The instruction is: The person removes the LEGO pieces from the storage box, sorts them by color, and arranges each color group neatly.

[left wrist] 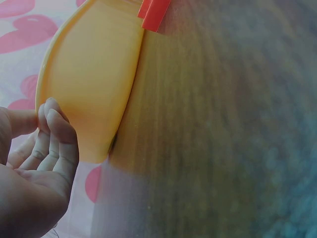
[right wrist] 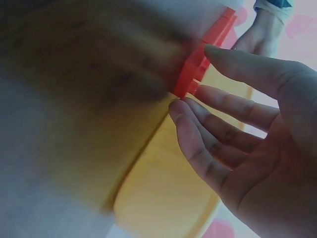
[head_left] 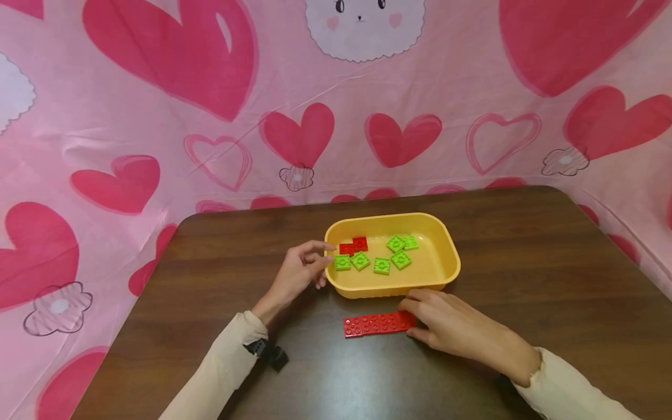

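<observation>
A yellow tub (head_left: 367, 293) stands on the table, and my left hand (head_left: 298, 270) pinches its left rim between thumb and fingers. In front of the tub lies a straight row of several square red bricks (head_left: 371, 324), set edge to edge with studs up. The thumb and fingers of my right hand (head_left: 448, 324) pinch the brick at the right end of this row, partly covering it. From the right wrist view, the thumb lies along one side of the red bricks (right wrist: 190, 72) and fingertips touch the other side.
Inside the tub are several light green bricks (head_left: 381, 266) and two red bricks (head_left: 359, 244), spread over its left and middle part. Behind the dark wooden table (head_left: 236, 245) hangs a pink cloth (head_left: 346, 87) with hearts. A black band (head_left: 268, 352) circles the left wrist.
</observation>
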### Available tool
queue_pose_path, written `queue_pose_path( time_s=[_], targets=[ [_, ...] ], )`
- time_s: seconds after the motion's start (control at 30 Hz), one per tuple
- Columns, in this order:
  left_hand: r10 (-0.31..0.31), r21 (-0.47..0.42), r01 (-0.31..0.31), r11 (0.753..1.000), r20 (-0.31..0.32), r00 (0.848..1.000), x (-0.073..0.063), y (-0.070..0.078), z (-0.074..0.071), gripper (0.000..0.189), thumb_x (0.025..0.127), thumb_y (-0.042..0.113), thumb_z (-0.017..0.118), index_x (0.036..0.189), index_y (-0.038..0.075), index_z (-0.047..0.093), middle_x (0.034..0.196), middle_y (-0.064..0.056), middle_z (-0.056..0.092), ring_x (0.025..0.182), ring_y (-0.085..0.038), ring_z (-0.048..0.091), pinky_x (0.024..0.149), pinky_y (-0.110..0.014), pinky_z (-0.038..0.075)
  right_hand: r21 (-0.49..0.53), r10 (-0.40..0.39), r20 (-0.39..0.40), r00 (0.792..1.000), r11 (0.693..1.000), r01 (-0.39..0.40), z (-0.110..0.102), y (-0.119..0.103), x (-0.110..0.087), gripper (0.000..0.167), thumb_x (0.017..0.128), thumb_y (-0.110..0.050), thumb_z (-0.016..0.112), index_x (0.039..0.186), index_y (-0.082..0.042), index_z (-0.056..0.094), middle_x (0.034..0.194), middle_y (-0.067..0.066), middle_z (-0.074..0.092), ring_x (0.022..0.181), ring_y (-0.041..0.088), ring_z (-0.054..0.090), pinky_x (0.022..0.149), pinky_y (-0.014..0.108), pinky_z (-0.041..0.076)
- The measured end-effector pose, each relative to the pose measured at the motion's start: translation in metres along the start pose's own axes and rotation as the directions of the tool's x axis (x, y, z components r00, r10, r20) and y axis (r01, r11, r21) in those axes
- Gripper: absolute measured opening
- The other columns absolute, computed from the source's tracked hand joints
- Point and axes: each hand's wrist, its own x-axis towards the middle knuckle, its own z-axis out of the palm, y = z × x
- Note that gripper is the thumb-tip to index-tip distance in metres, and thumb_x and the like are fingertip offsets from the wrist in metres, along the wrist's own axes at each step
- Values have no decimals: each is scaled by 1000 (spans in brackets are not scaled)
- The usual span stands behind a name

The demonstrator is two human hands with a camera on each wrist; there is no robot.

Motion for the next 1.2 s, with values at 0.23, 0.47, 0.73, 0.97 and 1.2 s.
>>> queue_pose_path(
  time_s=[0.23, 0.47, 0.73, 0.97, 1.2],
  targets=[
    [12, 6, -12, 1000, -2, 1000, -11, 20, 4, 31, 96, 3, 64, 124, -9, 59, 68, -17, 60, 53, -21, 56, 52, -29, 54, 90, -34, -2, 999, 995, 34, -19, -3, 4, 25, 85, -24, 80, 104, -12, 70, 93, -7, 65, 77, 4, 55, 70, 26, 55],
    [37, -13, -37, 999, -1, 999, -12, 21, 2, 31, 96, 1, 63, 124, -11, 58, 69, -24, 59, 52, -21, 55, 50, -27, 52, 198, -57, -122, 991, 977, 81, -42, -2, 25, 13, 87, -20, 78, 98, -16, 71, 79, -16, 61, 69, 4, 54, 63, 20, 51],
    [42, -11, -42, 999, 18, 999, -10, 20, 3, 30, 97, 2, 62, 124, -10, 59, 67, -18, 59, 53, -22, 55, 50, -26, 52, 154, 6, -230, 973, 988, 31, -48, 5, 60, 22, 86, -17, 79, 106, -9, 73, 93, -3, 70, 82, 14, 63, 76, 31, 57],
    [29, -5, -29, 1000, 25, 999, -10, 19, 5, 30, 96, 3, 63, 124, -8, 60, 68, -18, 60, 53, -22, 55, 51, -28, 52, 197, 65, -140, 988, 980, -36, -38, 17, 90, 32, 90, -17, 74, 120, -5, 68, 116, 9, 69, 110, 26, 63, 98, 47, 51],
    [42, 3, -42, 999, 1, 999, -11, 19, 3, 28, 97, 3, 63, 122, -9, 61, 66, -14, 59, 52, -20, 54, 51, -28, 51, 221, 42, -82, 996, 975, -23, -14, 25, 113, 40, 96, -9, 65, 135, -1, 58, 132, 11, 61, 126, 31, 51, 109, 51, 40]
  ],
)
